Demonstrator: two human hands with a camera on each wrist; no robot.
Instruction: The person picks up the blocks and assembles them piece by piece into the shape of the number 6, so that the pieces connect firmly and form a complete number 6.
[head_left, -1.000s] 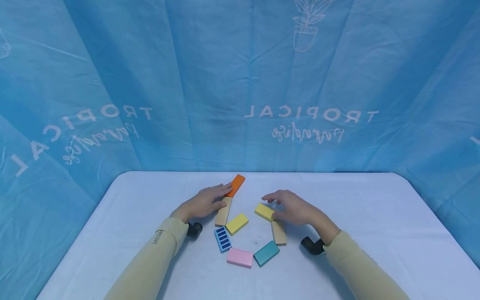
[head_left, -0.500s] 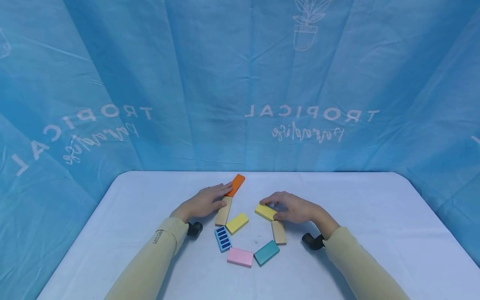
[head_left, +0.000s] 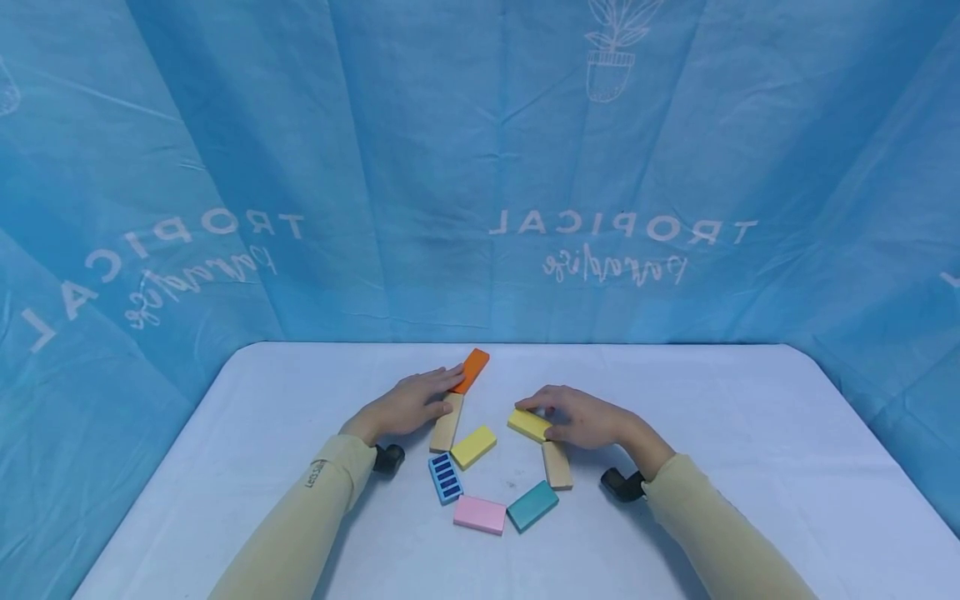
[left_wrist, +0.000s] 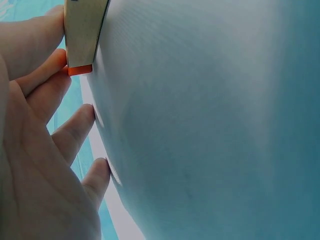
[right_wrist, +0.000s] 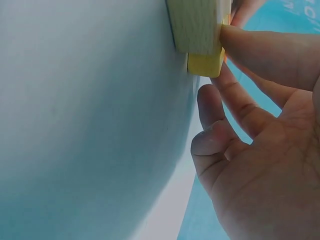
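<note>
My left hand lies with its fingers extended, touching the side of an orange block, while its thumb rests against a plain wooden block. That wooden block and a bit of orange block show beside the left hand in the left wrist view. My right hand pinches a yellow block between thumb and fingers. Its near end meets another plain wooden block. In the right wrist view the yellow block is partly hidden behind the wooden block, beside the right hand.
The blocks form a loose ring on a white table. Nearer me are a blue block with dark markings, a pink block and a teal block. A second yellow block lies inside. Behind hangs a blue curtain.
The right hand's fingers have come down onto the yellow block, which has shifted very slightly to the left. The left hand and the other blocks look the same.
</note>
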